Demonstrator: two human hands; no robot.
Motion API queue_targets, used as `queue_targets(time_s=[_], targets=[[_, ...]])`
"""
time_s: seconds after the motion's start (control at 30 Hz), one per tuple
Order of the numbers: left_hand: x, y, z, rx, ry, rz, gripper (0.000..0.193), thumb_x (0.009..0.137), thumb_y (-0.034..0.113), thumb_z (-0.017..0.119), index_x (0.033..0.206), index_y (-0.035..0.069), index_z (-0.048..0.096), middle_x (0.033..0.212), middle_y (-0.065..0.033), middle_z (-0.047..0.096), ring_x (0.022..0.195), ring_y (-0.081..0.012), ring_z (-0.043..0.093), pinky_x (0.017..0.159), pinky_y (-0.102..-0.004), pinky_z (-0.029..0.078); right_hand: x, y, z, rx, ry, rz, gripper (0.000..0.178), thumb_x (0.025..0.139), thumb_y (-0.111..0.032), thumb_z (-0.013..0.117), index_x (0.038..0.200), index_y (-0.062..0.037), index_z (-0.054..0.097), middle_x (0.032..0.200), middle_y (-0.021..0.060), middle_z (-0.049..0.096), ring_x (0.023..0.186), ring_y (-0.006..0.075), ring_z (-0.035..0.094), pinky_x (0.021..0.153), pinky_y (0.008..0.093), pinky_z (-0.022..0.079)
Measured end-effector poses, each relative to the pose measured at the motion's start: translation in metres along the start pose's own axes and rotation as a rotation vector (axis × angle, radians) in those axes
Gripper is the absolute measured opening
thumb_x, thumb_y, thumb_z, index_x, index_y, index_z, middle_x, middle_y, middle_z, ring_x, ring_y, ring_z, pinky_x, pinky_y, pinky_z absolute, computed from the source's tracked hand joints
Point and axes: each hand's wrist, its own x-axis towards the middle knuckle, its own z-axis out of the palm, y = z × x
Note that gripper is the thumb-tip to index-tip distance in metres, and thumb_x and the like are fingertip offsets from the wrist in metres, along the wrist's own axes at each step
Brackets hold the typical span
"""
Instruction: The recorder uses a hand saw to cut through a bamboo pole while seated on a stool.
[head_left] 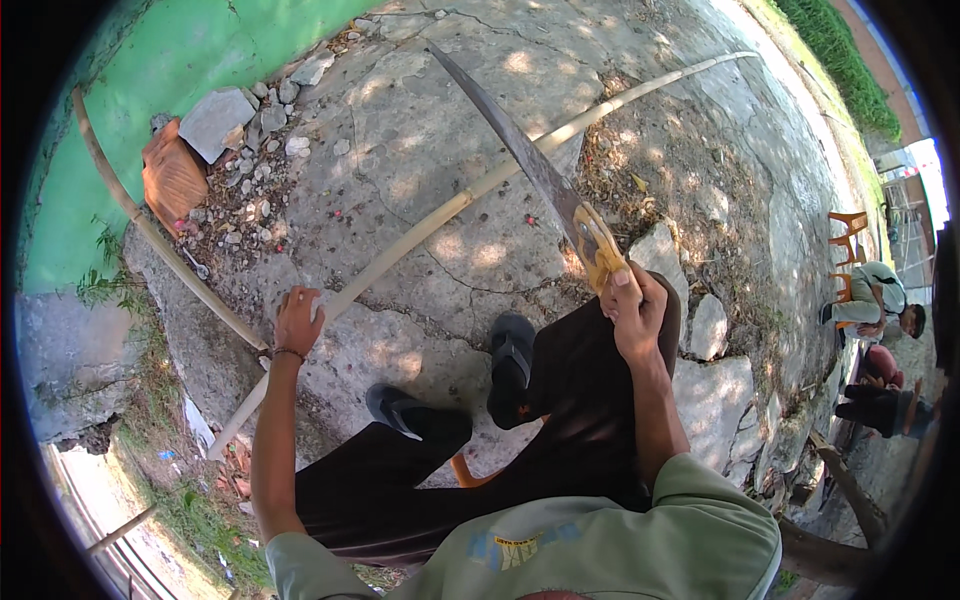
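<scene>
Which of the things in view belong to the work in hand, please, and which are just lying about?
In use: long bamboo pole under left hand; curved blade, yellow handle in right hand.
Lying about: second bamboo pole, broken brick, grey stones.

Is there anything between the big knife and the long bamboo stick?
Nothing visible. The right hand holds the long blade raised over the bamboo pole, which the left hand grips lower down; only cracked concrete lies beneath.
</scene>
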Motion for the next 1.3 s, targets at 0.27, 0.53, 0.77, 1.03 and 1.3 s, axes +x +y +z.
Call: queue_targets(time_s=[0.27, 0.53, 0.77, 1.03, 1.3], targets=[[0.127, 0.159, 0.125, 0.128, -0.132, -0.147, 0.065, 0.088, 0.024, 0.069, 0.145, 0.023, 0.038, 0.140, -0.0127, 0.044, 0.126, -0.0353, 0.048, 0.104, -0.0558, 0.041, 0.008, 0.000, 0.003, 0.034, -0.027, 0.084, 0.038, 0.101, -0.032, 0.055, 0.076, -0.0031, 0.051, 0.053, -0.0023, 0.038, 0.049, 0.0049, 0.037, 0.046, 0.0235, 0.031], [0.113, 0.112, 0.111, 0.135, -0.259, -0.379, 0.038, 0.096, 0.009, 0.056, 0.132, 0.018, 0.048, 0.116, -0.0163, 0.060, 0.108, -0.0374, 0.063, 0.089, -0.0509, 0.055, 0.019, 0.010, -0.040, 0.831, -0.065, 0.528, 0.041, 0.101, -0.043, 0.041, 0.070, -0.0163, 0.039, 0.047, -0.0055, 0.026, 0.037, 0.0100, 0.025, 0.042, 0.0269, 0.030], [0.049, 0.016, 0.029, -0.134, -0.231, -0.262, 0.032, 0.087, 0.018, 0.071, 0.118, 0.012, 0.064, 0.117, -0.0113, 0.066, 0.103, -0.0273, 0.067, 0.088, -0.0437, 0.055, 0.011, 0.020, -0.055, 0.922, -0.214, 0.474, 0.042, 0.098, -0.048, 0.043, 0.069, -0.0180, 0.040, 0.046, -0.0064, 0.025, 0.036, 0.0102, 0.025, 0.041, 0.0272, 0.030], [0.128, 0.094, -0.233, -0.624, 0.529, -0.065, 0.024, 0.090, 0.022, 0.072, 0.110, 0.008, 0.071, 0.100, -0.0033, 0.072, 0.085, -0.0094, 0.066, 0.070, -0.0281, 0.052, -0.001, 0.027, -0.050, 0.819, -0.272, 0.336, 0.046, 0.097, -0.045, 0.046, 0.064, -0.0136, 0.039, 0.045, -0.0039, 0.026, 0.037, 0.0115, 0.026, 0.040, 0.0275, 0.028], [0.152, 0.127, -0.289, -0.349, 0.623, 0.097, 0.028, 0.086, 0.020, 0.074, 0.114, 0.016, 0.073, 0.104, -0.0098, 0.070, 0.095, -0.0218, 0.064, 0.087, -0.0352, 0.051, -0.010, 0.022, -0.046, 0.727, -0.322, 0.161, 0.047, 0.095, -0.040, 0.054, 0.064, -0.0070, 0.041, 0.045, -0.0002, 0.033, 0.037, 0.0098, 0.029, 0.037, 0.0277, 0.024]])
